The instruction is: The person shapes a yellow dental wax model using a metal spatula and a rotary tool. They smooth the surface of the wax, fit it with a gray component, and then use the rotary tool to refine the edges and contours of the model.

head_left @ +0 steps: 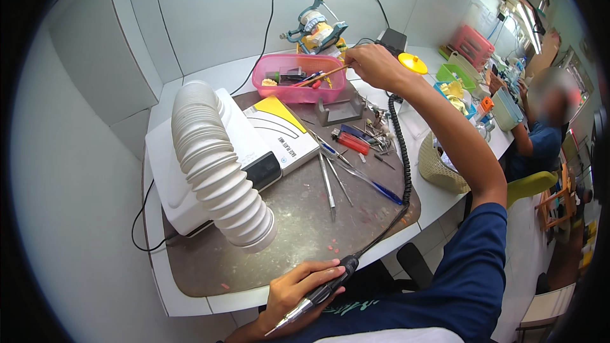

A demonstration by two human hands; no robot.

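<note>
My left hand (289,295), low at the table's front edge, is closed around a black and silver rotary handpiece (323,290). Its thin tip points down and left, and a coiled black cord (404,159) runs from its other end. At the far side, my right hand (381,67) pinches one end of a slim brown stick (327,74), perhaps a brush handle. The stick slants into a pink plastic basket (279,93) holding pens, a dark block and small items. Behind the basket stands a blue-green dental articulator (318,25) with a cast in it.
A white machine (181,171) with a ribbed hose (210,159) covers the table's left. Beside it lies a white and yellow box (283,136). Metal carvers (328,187), a red lighter (351,141) and several burs lie mid-mat. A woven basket (438,171) stands right; another person (540,127) sits beyond.
</note>
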